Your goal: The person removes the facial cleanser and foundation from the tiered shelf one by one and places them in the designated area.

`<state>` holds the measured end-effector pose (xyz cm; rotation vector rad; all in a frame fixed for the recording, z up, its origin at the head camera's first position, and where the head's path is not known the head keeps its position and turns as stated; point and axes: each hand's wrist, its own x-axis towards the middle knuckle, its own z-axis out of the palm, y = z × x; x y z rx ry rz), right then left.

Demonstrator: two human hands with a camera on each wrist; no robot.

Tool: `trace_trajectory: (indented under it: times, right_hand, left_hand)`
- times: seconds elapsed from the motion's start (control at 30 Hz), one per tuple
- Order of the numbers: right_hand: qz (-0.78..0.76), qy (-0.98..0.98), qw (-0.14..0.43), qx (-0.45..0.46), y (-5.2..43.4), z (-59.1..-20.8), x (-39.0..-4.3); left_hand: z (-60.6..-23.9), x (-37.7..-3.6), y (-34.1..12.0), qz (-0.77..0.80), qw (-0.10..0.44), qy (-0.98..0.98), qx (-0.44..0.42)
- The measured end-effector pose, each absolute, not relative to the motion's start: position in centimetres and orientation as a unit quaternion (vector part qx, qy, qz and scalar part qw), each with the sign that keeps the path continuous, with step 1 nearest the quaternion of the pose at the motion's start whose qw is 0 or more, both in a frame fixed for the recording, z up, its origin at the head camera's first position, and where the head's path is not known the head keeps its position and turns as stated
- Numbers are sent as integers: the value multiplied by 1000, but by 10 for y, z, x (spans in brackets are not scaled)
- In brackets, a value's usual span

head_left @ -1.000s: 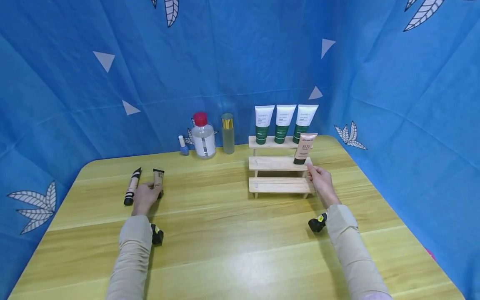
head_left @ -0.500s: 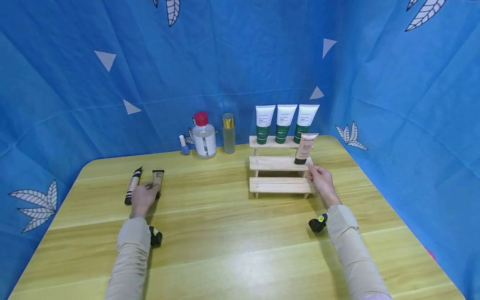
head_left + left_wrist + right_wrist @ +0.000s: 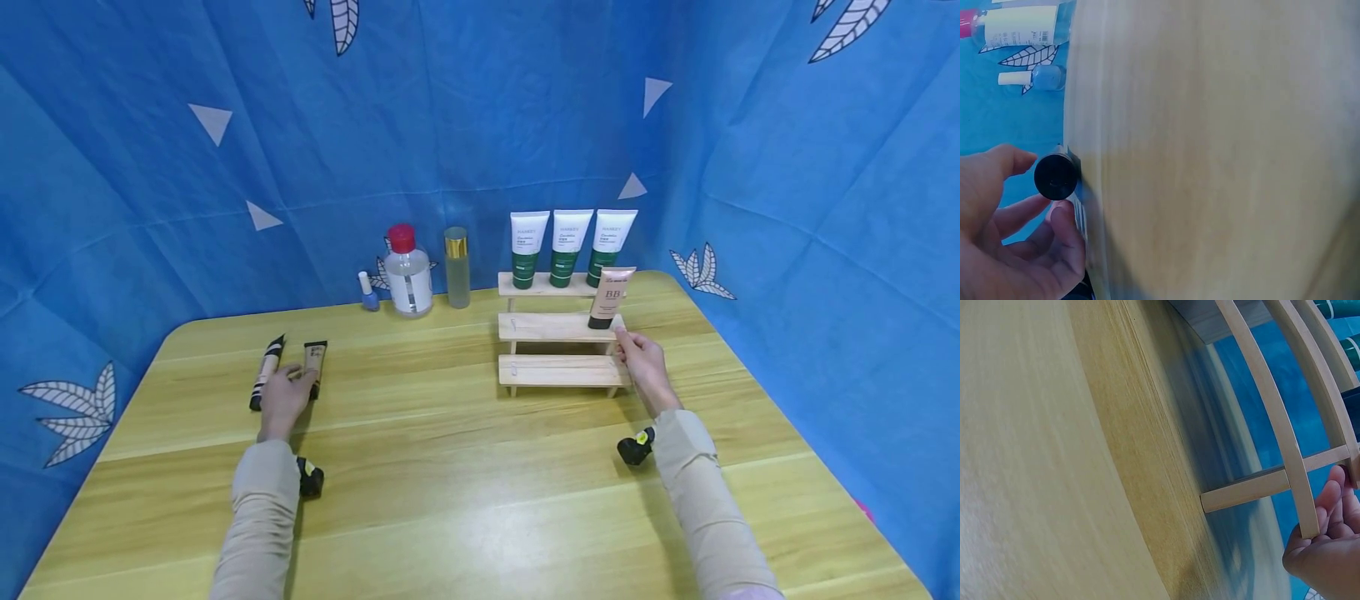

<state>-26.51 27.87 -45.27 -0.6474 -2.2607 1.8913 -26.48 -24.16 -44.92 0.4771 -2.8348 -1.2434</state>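
My left hand [image 3: 285, 396] is at the left of the table, thumb and fingers on either side of a small beige cosmetic tube [image 3: 316, 357]. The round black cap [image 3: 1055, 177] of that tube faces the left wrist camera. Just left of the hand lies another tube [image 3: 267, 367] with black ends. My right hand [image 3: 643, 367] grips the right end of a three-tier wooden display rack [image 3: 551, 370]. A pinkish BB cream tube [image 3: 610, 293] stands at the right end of the middle tier. Three white-and-green tubes [image 3: 567, 242] stand in a row on the top tier.
Along the back edge stand a blue nail polish bottle [image 3: 368, 296], a clear bottle with a red cap [image 3: 408, 279] and a tall bottle with a gold-banded cap [image 3: 457, 271]. A blue patterned cloth [image 3: 480, 100] hangs behind the wooden table [image 3: 465, 475].
My left hand has shifted slightly left and the small tube has turned a little with it, more of its lower end showing. The right hand and the rack stay in place.
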Motion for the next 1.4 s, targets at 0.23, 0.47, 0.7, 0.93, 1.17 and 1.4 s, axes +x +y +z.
trace_trajectory:
  times: [0.23,0.47,0.7,0.93,1.17,1.4]
  right_hand:
    - [629,-744,67,-215,277,-452,-263]
    - [629,-743,71,-216,277,-451,-263]
    - [630,-743,69,-213,278,-452,-263]
    - [636,-738,68,-214,278,-451,-262]
    - [632,-741,65,-216,278,-451,-263]
    - [626,-748,59,-214,279,-452,-264]
  left_hand:
    - [-447,-263,-238,-395,78,-905,139]
    - [-444,-262,-230,-414,130,-895,99]
    - [-444,-264,-222,-444,152,-881,58]
    - [-439,-267,-210,-447,123,-886,27]
    - [-431,-271,-194,-448,121,-886,-4]
    - [-423,-277,-173,-453,96,-886,-19]
